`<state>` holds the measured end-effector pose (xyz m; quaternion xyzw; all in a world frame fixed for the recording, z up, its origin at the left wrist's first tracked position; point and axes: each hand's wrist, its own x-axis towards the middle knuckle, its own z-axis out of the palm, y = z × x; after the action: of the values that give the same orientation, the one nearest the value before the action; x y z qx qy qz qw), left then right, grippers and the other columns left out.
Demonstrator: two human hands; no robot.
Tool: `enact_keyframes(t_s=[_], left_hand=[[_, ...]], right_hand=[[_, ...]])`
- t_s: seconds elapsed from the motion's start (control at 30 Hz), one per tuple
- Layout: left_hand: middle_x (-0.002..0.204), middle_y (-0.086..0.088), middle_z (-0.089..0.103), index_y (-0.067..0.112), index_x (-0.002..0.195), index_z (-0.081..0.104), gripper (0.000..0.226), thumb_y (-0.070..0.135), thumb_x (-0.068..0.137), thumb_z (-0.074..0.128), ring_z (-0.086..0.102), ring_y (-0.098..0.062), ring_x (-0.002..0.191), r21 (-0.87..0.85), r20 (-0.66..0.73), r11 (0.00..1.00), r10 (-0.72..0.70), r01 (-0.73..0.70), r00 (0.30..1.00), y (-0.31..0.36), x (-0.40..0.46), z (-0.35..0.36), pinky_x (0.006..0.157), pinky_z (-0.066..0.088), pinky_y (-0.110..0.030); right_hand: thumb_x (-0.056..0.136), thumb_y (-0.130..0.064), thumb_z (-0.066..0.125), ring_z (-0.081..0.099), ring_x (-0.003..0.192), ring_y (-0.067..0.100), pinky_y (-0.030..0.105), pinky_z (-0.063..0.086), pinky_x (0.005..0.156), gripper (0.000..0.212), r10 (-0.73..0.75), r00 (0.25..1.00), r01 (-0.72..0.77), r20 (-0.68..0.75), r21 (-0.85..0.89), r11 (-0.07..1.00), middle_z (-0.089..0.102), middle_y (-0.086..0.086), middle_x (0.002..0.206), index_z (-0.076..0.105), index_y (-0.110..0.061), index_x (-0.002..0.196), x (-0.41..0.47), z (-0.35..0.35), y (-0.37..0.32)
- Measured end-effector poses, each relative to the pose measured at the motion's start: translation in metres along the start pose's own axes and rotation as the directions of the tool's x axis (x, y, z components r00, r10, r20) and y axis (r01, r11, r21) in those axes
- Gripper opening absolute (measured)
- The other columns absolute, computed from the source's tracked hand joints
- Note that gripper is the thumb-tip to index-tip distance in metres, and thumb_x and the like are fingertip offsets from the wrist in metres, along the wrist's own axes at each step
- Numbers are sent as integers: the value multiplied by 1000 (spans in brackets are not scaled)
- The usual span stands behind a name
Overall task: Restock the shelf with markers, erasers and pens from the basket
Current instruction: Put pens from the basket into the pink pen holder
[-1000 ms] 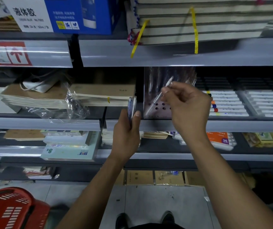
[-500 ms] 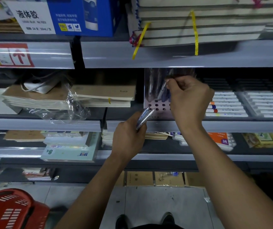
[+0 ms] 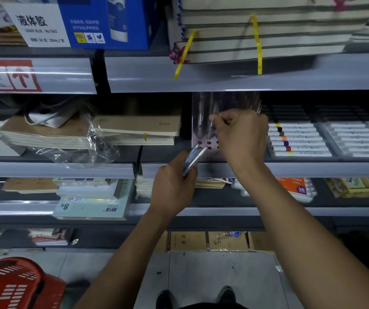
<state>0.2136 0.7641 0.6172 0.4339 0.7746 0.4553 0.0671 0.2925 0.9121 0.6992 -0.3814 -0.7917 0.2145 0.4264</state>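
Note:
A pink pen holder (image 3: 203, 143) with round holes stands on the middle shelf (image 3: 312, 169), several pens upright in it. My right hand (image 3: 241, 132) pinches one pen (image 3: 211, 128) over the holder's holes, its lower end among the other pens. Below and left, my left hand (image 3: 172, 188) grips a small bundle of blue and silver pens (image 3: 192, 159) in front of the shelf edge. The red basket (image 3: 11, 284) sits on the floor at the lower left.
Trays of white markers (image 3: 299, 139) lie right of the holder. Stacked notebooks (image 3: 134, 130) and loose plastic wrap (image 3: 94, 146) lie to its left. A blue glue box (image 3: 85, 21) and bundled notebooks (image 3: 257, 30) fill the shelf above. Paper pads sit on lower shelves.
My right hand carried a pen from above the holder down into it. My left hand tilted its pen bundle to the right and dropped slightly.

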Motion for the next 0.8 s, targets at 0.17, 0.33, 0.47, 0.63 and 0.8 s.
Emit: enact_keyframes(t_s=[0.17, 0.33, 0.47, 0.63, 0.8], left_hand=[[69, 20, 59, 44, 85, 52, 22, 29, 101, 56, 54, -5, 59, -89, 3, 995, -32, 32, 999, 5, 0, -1, 51, 36, -15], [70, 4, 58, 38, 98, 65, 13, 46, 95, 56, 50, -4, 59, -294, 35, 950, -98, 104, 995, 14, -2, -8, 51, 41, -22], [63, 10, 42, 11, 102, 64, 32, 38, 98, 48, 34, -4, 52, -710, 163, 655, -204, 259, 965, 23, 0, -14, 46, 30, -17], [68, 8, 48, 4, 104, 55, 27, 25, 109, 39, 34, -6, 51, -743, 168, 605, -246, 286, 955, 31, 1, -20, 45, 27, -19], [67, -12, 35, 7, 100, 49, 15, 11, 112, 42, 27, -18, 50, -714, 173, 647, -207, 267, 963, 35, 2, -23, 46, 29, -27]], right_hand=[[94, -20, 72, 72, 71, 21, 34, 59, 69, 14, 42, 988, -34, 147, -56, 998, 79, 2, 82, 84, -18, 88, -9, 6, 15], [93, -20, 75, 68, 61, 8, 31, 61, 66, 8, 6, 998, -7, 61, 11, 1000, 78, -6, 78, 82, -18, 90, -21, 6, 16], [93, -16, 69, 68, 64, 5, 32, 59, 67, 12, -20, 993, 6, 119, 116, 993, 75, -11, 77, 81, -20, 91, -32, 3, 14], [96, -14, 65, 66, 69, 8, 31, 53, 67, 16, -53, 968, -16, 245, 271, 963, 72, -11, 75, 79, -18, 88, -56, -1, 10], [98, -24, 70, 69, 76, 15, 31, 58, 70, 10, -37, 939, -127, 342, 444, 887, 73, -4, 79, 78, -18, 94, -64, -1, 3]])
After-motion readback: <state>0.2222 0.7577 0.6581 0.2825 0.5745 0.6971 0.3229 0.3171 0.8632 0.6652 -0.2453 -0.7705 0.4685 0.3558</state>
